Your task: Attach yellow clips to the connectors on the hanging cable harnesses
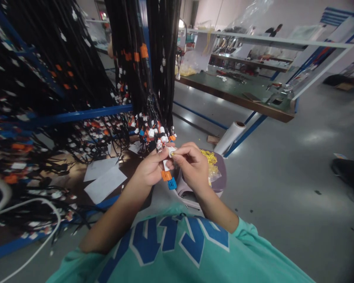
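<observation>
My left hand (152, 167) is closed around a white connector (171, 151) at the end of the hanging cable bundle. My right hand (193, 164) pinches a small yellow piece (172, 153) against that connector. Just below my left fingers dangle an orange connector (166, 175) and a blue connector (172, 183). More white connectors (163, 135) cluster above my hands, on black cables (165, 70). Behind my right hand sits a purple stool (221, 173) bearing a heap of yellow pieces (209, 157) and a clear bag.
Dense cable harnesses (82, 51) hang on a blue rack (85, 114) at left. White papers (105, 184) lie below them. A green-topped workbench (230, 88) stands at back right, with a white roll (231, 137) leaning near its leg. A person (273, 30) is far behind.
</observation>
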A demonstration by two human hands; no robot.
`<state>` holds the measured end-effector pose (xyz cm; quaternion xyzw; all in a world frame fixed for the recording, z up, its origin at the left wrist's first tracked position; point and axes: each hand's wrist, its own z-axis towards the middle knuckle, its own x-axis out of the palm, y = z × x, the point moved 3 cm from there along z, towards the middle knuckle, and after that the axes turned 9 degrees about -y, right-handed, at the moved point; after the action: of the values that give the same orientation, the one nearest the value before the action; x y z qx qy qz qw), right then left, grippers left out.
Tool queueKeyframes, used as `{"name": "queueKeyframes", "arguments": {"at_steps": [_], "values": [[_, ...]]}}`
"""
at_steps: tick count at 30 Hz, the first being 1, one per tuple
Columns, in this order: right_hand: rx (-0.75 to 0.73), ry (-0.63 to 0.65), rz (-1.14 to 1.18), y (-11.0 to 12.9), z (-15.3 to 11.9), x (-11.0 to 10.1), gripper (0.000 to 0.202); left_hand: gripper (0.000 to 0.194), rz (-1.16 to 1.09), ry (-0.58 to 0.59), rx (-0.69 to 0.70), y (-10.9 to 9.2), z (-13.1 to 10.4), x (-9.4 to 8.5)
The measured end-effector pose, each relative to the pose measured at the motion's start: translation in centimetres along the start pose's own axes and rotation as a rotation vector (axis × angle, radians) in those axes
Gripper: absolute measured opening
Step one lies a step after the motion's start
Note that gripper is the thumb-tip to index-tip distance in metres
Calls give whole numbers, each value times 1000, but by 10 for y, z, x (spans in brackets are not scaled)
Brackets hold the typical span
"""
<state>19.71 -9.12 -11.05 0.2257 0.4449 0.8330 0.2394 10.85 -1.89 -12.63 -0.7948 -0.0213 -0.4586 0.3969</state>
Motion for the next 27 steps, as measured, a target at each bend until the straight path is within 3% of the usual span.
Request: {"name": "queueKeyframes", "arguments": {"at_steps": [7, 11, 14, 19, 24, 27], "values": [[34, 5, -49, -1, -2, 1, 4, 29, 16, 14, 0, 1, 1, -2], [142, 80, 51, -4, 1, 1, 16, 31, 61, 12, 33, -1, 1, -3], [150, 149, 42, -4, 5, 0, 11, 32, 122, 11, 70, -4, -1, -3], [99, 75, 41, -12, 8, -1, 9, 33, 206, -54, 124, -7, -3, -1], [97, 12, -1, -20, 11, 1, 9, 17, 184, -133, 110, -7, -2, 8], [158, 38, 50, -23, 27, -19, 11, 11, 177, -172, 34, -8, 0, 9]]}}
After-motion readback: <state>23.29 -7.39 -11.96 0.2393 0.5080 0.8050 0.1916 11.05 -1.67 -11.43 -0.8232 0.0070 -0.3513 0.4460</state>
